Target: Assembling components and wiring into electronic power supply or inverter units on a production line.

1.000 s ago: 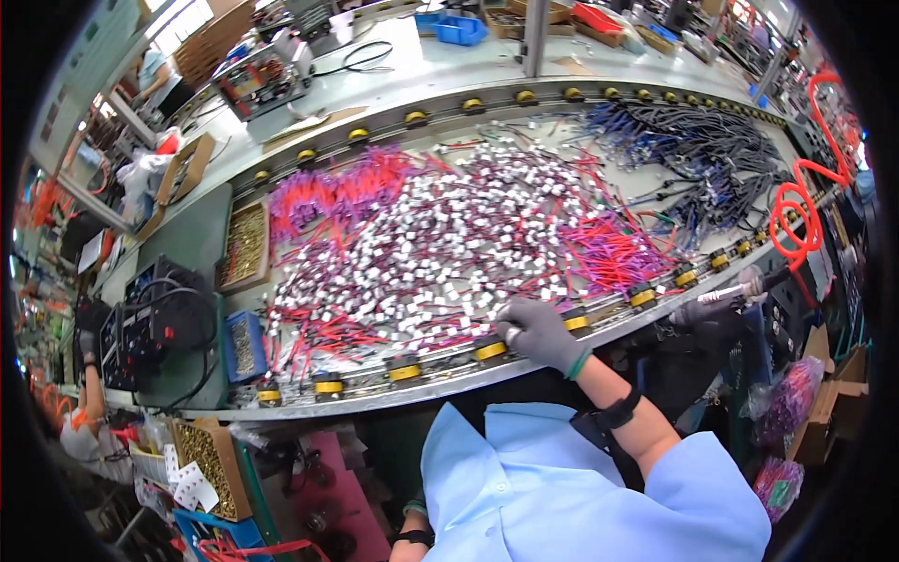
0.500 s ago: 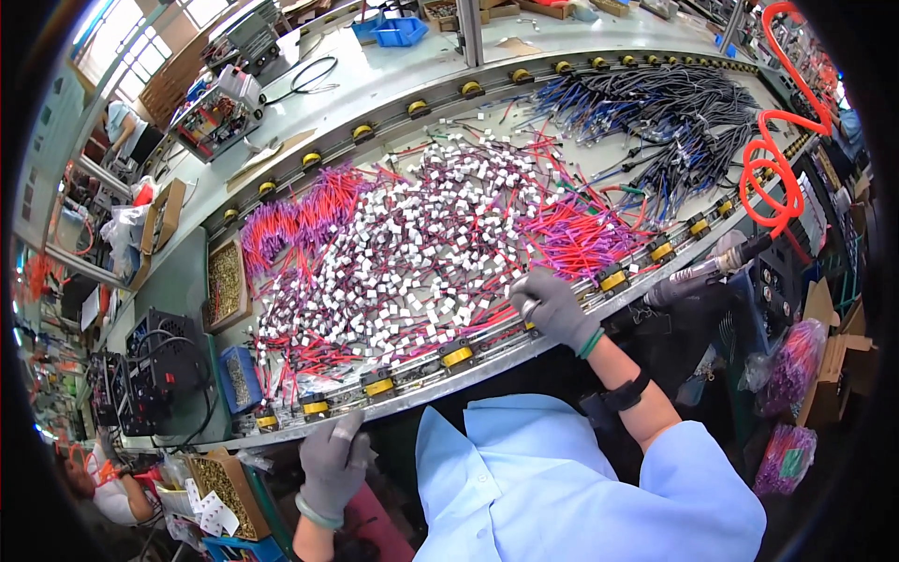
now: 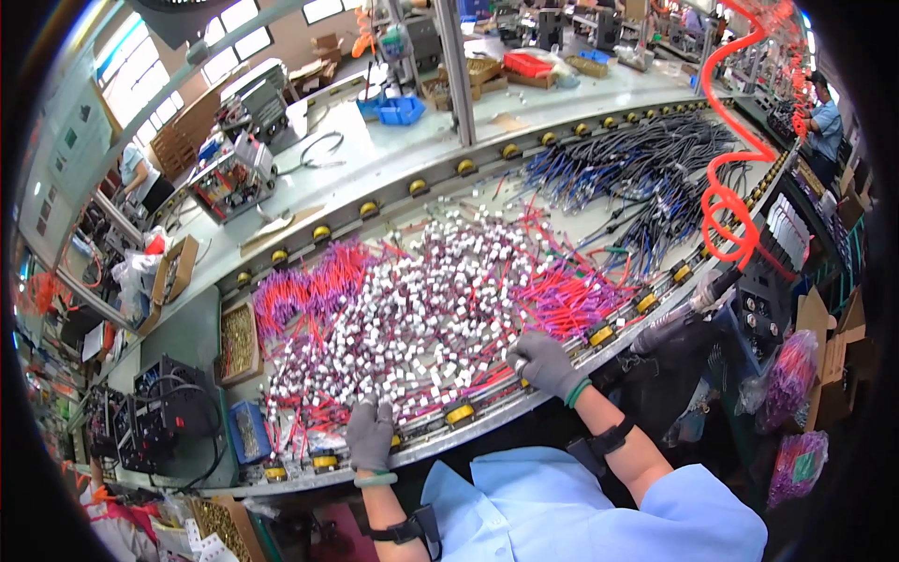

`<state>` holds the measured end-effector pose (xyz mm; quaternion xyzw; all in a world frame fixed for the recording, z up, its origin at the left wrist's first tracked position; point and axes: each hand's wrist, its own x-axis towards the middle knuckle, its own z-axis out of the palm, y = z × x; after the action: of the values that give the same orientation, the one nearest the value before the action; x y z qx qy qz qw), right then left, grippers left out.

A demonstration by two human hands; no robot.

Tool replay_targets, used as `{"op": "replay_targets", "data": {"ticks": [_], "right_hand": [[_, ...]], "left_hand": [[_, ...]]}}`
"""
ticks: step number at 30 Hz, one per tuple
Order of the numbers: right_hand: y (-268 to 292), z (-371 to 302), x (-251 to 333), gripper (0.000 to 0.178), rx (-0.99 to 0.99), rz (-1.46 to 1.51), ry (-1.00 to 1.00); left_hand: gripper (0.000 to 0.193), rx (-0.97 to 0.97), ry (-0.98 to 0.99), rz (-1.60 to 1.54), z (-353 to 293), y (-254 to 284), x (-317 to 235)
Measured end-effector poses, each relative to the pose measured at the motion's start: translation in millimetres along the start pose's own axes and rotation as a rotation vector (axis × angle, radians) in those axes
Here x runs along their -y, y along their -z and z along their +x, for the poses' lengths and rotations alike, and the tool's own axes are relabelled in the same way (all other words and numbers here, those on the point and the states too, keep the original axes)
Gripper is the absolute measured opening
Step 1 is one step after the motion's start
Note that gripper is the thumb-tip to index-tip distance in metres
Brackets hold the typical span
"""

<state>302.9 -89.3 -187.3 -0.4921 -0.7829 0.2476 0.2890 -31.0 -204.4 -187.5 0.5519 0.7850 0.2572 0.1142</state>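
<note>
A wide heap of wire harnesses with white plugs [image 3: 431, 300] and red and purple leads spreads over the work table [image 3: 599, 225]. At the heap's near left edge, over the rail, is my left hand [image 3: 371, 436] in a grey glove. Its fingers stretch toward the leads and hold nothing I can see. My right hand [image 3: 548, 363], also gloved, is at the near rail beside the red and purple wire bundle [image 3: 571, 295]. Its fingers are curled in, and whatever they may hold is hidden.
Rails with yellow rollers [image 3: 460, 413] border the heap. Black and blue cables [image 3: 646, 178] lie at the far right. A red coiled hose [image 3: 726, 215] hangs on the right, above a screwdriver-like tool [image 3: 670, 323]. A blue bin [image 3: 249, 433] and a box of brass parts [image 3: 238, 345] stand left.
My left hand has risen from below the table edge to the near side of the heap, its fingers straightening. My right hand stays by the rail, curled. The view has tilted upward.
</note>
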Motion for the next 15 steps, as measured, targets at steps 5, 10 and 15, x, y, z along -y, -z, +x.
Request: {"op": "replay_targets", "data": {"ticks": [5,10,15], "right_hand": [[1.8,-2.1,2.3,0.013,-0.019,-0.041,0.036],[6.3,-4.3,11.8,0.016,0.019,-0.022,-0.022],[4.0,-1.9,10.2,0.011,0.011,-0.106,-0.032]], "left_hand": [[0.03,0.093,-0.12,-0.03,-0.2,0.6,4.4],[0.028,0.038,-0.163,-0.052,-1.0,-0.8,5.1],[0.031,0.058,-0.133,0.003,-3.2,0.7,5.0]]}}
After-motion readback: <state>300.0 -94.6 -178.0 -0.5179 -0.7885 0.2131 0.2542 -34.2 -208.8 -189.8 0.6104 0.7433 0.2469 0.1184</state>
